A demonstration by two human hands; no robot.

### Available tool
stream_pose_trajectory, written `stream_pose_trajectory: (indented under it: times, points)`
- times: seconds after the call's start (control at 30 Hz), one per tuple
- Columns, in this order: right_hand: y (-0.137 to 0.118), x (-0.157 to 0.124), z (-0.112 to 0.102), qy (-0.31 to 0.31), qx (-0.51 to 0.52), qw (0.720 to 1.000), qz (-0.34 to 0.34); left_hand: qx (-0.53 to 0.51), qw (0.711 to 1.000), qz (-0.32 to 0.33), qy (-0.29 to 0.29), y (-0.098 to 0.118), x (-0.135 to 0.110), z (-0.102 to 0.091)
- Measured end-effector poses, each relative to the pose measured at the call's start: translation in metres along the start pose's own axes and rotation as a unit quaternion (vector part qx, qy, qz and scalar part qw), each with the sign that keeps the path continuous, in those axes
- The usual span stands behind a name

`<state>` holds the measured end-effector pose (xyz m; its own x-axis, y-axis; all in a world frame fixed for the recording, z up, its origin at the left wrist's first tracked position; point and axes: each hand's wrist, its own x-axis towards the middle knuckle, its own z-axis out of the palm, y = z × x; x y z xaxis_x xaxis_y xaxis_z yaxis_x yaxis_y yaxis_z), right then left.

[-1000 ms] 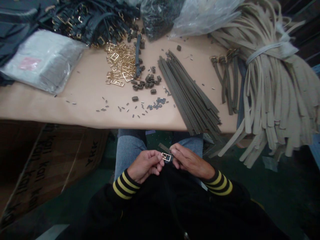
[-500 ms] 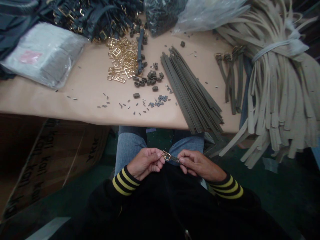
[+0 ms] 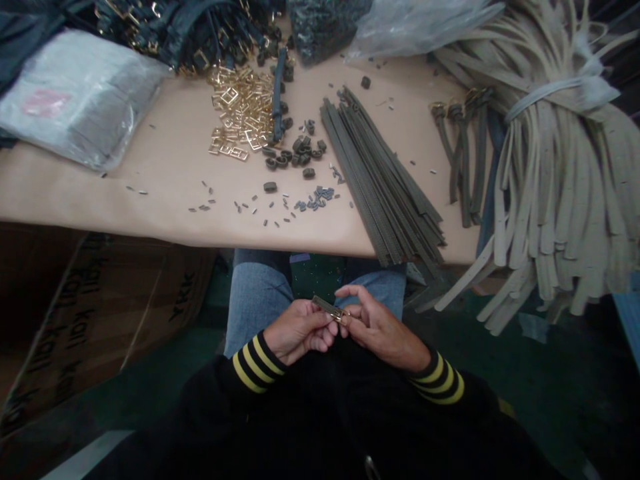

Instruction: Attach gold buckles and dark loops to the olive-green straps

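Note:
Above my lap, in front of the table edge, my two hands meet at a small gold buckle (image 3: 341, 316) with an olive strap (image 3: 325, 306) on it. The strap lies between the thumb and fingers of my left hand (image 3: 299, 332), its end pointing up and to the left. My right hand (image 3: 381, 332) pinches the buckle with thumb and fingers, while its index finger sticks out above. Part of the buckle is hidden by the fingertips. Straight ahead on the table lies a bundle of olive strips (image 3: 383, 187).
Loose gold buckles (image 3: 239, 110), dark loops (image 3: 301, 152) and tiny metal pieces (image 3: 320, 198) are spread on the table (image 3: 150, 207). A plastic-wrapped packet (image 3: 85, 93) lies left, and tied beige straps (image 3: 555, 173) overhang the right edge. A carton (image 3: 150, 307) stands below left.
The buckle and strap have been turned round: the strap now points left into my left hand, and my right hand has moved left onto the buckle. My right index finger has lifted.

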<state>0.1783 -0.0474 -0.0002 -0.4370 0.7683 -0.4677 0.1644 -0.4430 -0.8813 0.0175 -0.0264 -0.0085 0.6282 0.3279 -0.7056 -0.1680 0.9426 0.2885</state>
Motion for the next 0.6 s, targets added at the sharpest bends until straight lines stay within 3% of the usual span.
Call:
stream_pose_trajectory:
  times: [0.17,0.37,0.6]
  points:
    - [0.0008,-0.0022,0.0012,0.021,-0.067,0.996,-0.047,0.027,0.999,0.019,0.016,0.0019,-0.0008,0.0008]
    - [0.0013,0.0005,0.0011,0.036,-0.086,0.994,-0.065,0.095,0.984,0.128,0.078,0.0055,-0.006,0.0063]
    - [0.0022,-0.0006,0.0012,0.037,-0.112,0.99,-0.075,0.105,0.983,0.126,0.08,0.006,-0.0065,0.004]
